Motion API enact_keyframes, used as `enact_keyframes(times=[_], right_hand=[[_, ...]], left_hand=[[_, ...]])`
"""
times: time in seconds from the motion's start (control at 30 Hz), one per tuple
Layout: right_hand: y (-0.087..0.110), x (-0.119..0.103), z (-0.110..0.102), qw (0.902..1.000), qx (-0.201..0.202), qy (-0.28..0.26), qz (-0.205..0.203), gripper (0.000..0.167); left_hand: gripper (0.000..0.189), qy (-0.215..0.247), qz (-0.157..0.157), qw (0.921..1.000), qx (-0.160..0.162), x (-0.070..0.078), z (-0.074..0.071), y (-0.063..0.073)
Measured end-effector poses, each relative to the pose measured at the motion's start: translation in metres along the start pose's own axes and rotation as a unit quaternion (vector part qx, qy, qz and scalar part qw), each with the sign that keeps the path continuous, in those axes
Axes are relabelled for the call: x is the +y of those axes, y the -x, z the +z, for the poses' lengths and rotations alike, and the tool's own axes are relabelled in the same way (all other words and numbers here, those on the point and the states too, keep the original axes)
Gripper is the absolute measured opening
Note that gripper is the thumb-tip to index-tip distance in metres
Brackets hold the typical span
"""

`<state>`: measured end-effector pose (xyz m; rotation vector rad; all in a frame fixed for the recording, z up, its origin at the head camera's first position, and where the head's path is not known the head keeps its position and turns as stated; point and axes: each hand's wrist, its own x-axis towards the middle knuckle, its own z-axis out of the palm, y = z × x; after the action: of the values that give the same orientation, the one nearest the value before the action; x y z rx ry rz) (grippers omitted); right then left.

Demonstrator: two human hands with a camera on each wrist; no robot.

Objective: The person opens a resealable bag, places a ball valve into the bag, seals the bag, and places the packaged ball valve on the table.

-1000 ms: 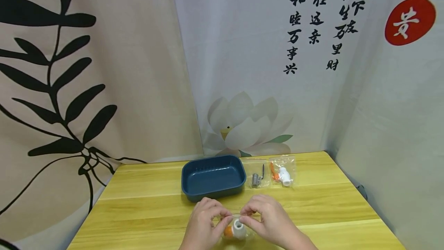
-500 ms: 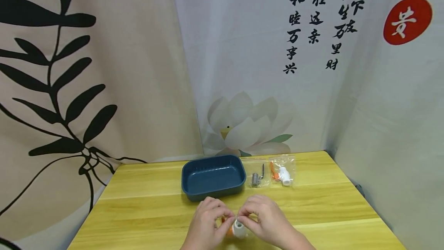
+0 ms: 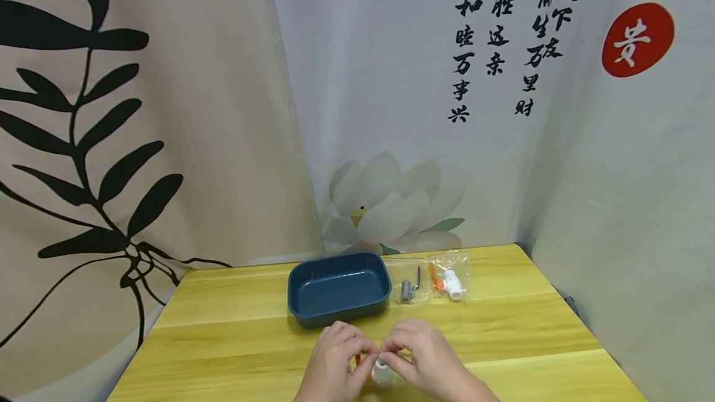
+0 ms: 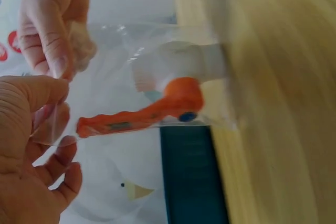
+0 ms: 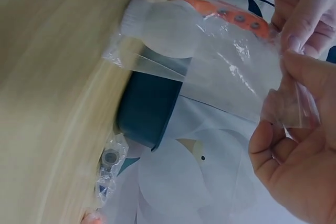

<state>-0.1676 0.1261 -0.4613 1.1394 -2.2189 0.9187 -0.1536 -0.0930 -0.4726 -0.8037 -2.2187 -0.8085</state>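
Note:
A clear plastic bag [image 4: 110,51] hangs from both hands, its top edge pinched between thumbs and forefingers. Inside is a white plastic valve [image 3: 383,373] with an orange lever handle [image 4: 123,123]; the valve lies at the bag's lower end, just above or on the table. My left hand [image 3: 337,360] grips the bag's left top edge, fingers curled. My right hand [image 3: 422,357] pinches the edge close beside it, the fingertips of both hands nearly touching. In the right wrist view some film [image 5: 289,109] is bunched in the right hand's fingers. Whether the bag's mouth is parted cannot be told.
Beyond the hands stands a dark blue rectangular basin [image 3: 339,317] on the wooden table [image 3: 234,340]. To its right lie a bag with grey metal parts [image 3: 406,291] and another bagged white-and-orange valve [image 3: 452,284]. A printed cloth [image 3: 380,79] hangs behind the table.
Both hands have drawn closer together along the bag's top edge, fingertips now nearly meeting. The head view has shifted slightly. Basin and other bags stay put.

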Motion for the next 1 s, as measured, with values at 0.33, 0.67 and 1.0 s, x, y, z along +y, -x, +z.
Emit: enact_keyframes(times=[0.33, 0.67, 1.0], right_hand=[[0.002, 0.004, -0.003, 0.9996, 0.014, 0.020, -0.014, 0.019], [0.005, 0.005, -0.008, 0.9981, 0.035, 0.039, -0.031, 0.022], [0.020, 0.014, -0.008, 0.9957, 0.077, 0.038, -0.033, 0.014]], left_hand=[[0.027, -0.011, 0.040, 0.9991, 0.011, -0.008, -0.001, 0.002], [0.021, -0.010, 0.035, 0.9992, -0.019, -0.009, -0.011, -0.003], [0.023, -0.010, 0.041, 0.9988, -0.024, -0.014, -0.024, -0.001]])
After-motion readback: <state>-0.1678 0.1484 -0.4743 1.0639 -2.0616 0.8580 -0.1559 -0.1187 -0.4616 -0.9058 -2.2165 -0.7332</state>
